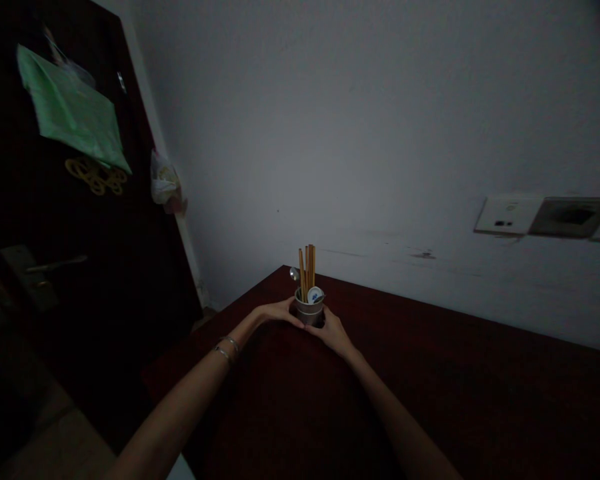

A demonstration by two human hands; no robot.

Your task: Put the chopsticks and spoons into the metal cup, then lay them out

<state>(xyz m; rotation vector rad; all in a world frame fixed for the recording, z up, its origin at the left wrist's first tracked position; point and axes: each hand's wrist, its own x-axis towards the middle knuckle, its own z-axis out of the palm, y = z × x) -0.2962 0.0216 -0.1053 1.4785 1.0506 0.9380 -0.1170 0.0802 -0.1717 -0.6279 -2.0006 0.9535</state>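
Observation:
A small grey cup (310,313) stands near the far corner of the dark red table (300,393). Several wooden chopsticks (310,267), a metal spoon (295,274) and a white spoon with a blue mark (315,295) stick up out of it. My left hand (284,312) is wrapped round the cup's left side, with bracelets on that wrist. Round the right side curves my right hand (332,331). Both thumbs meet at the front of the cup, low down. The fingers behind the cup are hidden.
Behind the table rises a pale wall (330,133) with a socket (507,215) at the right. A dark door (95,267) with a metal handle (55,265) is at the left. On it hangs a green cloth (75,110); a plastic bag (164,180) hangs beside the frame.

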